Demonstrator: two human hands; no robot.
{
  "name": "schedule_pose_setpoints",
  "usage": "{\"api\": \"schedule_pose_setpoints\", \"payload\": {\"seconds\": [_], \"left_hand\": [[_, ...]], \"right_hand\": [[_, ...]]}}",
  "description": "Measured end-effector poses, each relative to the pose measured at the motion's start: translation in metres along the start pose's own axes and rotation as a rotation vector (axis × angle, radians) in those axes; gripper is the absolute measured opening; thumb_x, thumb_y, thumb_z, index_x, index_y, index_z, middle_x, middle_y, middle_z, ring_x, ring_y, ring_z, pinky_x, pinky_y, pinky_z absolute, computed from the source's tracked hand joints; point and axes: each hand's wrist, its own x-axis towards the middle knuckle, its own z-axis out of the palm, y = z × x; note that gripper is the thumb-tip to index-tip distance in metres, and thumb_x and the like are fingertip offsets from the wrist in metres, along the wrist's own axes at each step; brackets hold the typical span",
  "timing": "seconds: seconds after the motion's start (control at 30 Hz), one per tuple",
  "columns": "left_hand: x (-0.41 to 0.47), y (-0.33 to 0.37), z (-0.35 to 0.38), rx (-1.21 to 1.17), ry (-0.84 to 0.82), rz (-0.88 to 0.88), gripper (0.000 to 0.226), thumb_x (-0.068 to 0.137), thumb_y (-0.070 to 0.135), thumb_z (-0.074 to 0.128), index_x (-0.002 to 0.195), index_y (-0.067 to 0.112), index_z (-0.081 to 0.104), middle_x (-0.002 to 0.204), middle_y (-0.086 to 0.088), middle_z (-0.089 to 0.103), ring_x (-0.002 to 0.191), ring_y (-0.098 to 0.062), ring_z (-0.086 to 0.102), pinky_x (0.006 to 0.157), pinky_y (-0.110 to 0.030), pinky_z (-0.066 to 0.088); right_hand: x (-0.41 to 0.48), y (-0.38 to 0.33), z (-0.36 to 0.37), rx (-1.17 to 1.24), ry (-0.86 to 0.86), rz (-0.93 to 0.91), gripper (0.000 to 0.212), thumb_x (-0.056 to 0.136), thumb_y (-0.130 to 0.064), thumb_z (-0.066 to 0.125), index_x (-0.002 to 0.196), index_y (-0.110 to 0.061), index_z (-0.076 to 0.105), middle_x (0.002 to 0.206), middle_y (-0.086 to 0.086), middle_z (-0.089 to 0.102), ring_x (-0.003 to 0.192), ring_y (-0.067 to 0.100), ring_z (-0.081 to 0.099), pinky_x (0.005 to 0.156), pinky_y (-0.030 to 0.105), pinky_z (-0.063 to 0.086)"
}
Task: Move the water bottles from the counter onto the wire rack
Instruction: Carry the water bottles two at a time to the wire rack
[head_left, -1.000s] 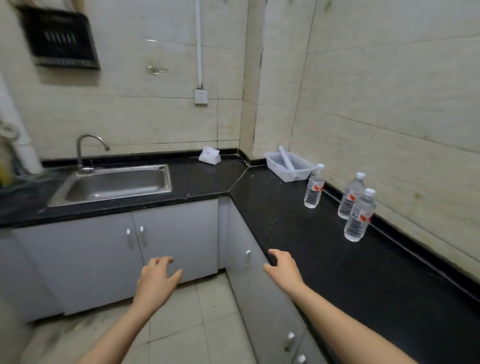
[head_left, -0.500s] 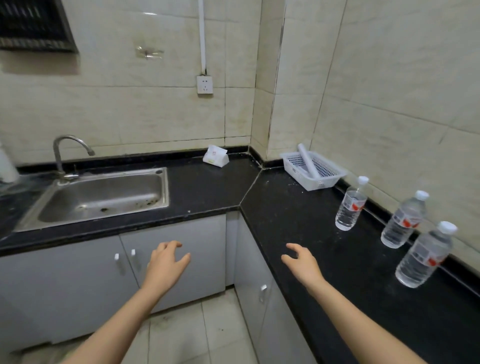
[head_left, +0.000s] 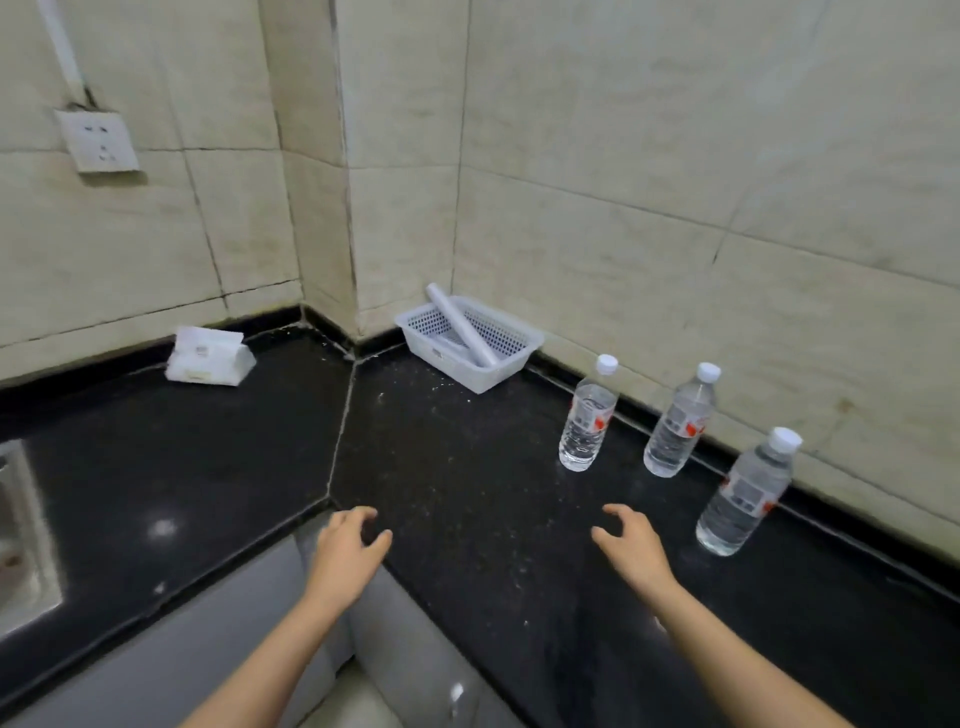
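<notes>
Three clear water bottles with white caps and red-marked labels stand upright on the black counter (head_left: 467, 467) along the right wall: the left bottle (head_left: 587, 415), the middle bottle (head_left: 680, 423) and the nearest bottle (head_left: 745, 493). My right hand (head_left: 631, 545) hovers over the counter, open with curled fingers, below the left bottle and to the left of the nearest one, touching none. My left hand (head_left: 348, 551) is open above the counter's inner corner edge. No wire rack is in view.
A white plastic basket (head_left: 498, 364) with a white roll (head_left: 460, 325) in it sits in the corner behind the bottles. A white tissue pack (head_left: 208, 356) lies by the back wall. A steel sink (head_left: 21, 535) edge shows at far left. A wall socket (head_left: 98, 140) hangs above.
The view has moved closer and turned right toward the corner; the sink has slid mostly out of frame. Both hands have advanced over the counter, the right one nearer the bottles.
</notes>
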Motion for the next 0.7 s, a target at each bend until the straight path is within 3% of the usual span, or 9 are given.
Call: {"api": "schedule_pose_setpoints", "payload": {"seconds": [0.2, 0.37, 0.53, 0.7], "left_hand": [[0.102, 0.037, 0.003, 0.056, -0.140, 0.184, 0.042, 0.087, 0.026, 0.058, 0.125, 0.011, 0.051, 0.130, -0.015, 0.049, 0.113, -0.032, 0.051, 0.097, -0.039, 0.042], [0.127, 0.075, 0.052, 0.038, -0.337, 0.277, 0.053, 0.087, 0.026, 0.056, 0.135, 0.011, 0.038, 0.136, -0.015, 0.045, 0.126, -0.030, 0.042, 0.102, -0.038, 0.036], [0.132, 0.113, 0.112, -0.008, -0.520, 0.318, 0.073, 0.084, 0.027, 0.060, 0.144, 0.014, 0.021, 0.143, -0.014, 0.038, 0.133, -0.026, 0.037, 0.108, -0.037, 0.034], [0.149, 0.167, 0.151, 0.007, -0.514, 0.377, 0.090, 0.079, 0.032, 0.066, 0.147, 0.016, 0.009, 0.148, -0.013, 0.027, 0.138, -0.028, 0.027, 0.110, -0.038, 0.028]], "right_hand": [[0.017, -0.007, -0.002, -0.076, 0.147, 0.196, 0.049, 0.084, -0.021, 0.057, 0.131, -0.009, 0.047, 0.135, 0.016, 0.047, 0.125, 0.030, 0.043, 0.102, 0.032, 0.035], [0.010, 0.006, 0.000, -0.031, 0.183, 0.335, 0.047, 0.083, -0.018, 0.060, 0.128, -0.008, 0.049, 0.129, 0.018, 0.049, 0.121, 0.030, 0.047, 0.100, 0.029, 0.036], [0.034, 0.020, -0.017, 0.065, 0.245, 0.377, 0.042, 0.084, -0.012, 0.060, 0.125, -0.006, 0.050, 0.126, 0.016, 0.049, 0.117, 0.027, 0.051, 0.097, 0.024, 0.035], [0.097, 0.027, -0.029, 0.224, 0.323, 0.349, 0.051, 0.083, -0.011, 0.062, 0.130, -0.005, 0.044, 0.132, 0.017, 0.049, 0.122, 0.027, 0.048, 0.099, 0.029, 0.035]]}}
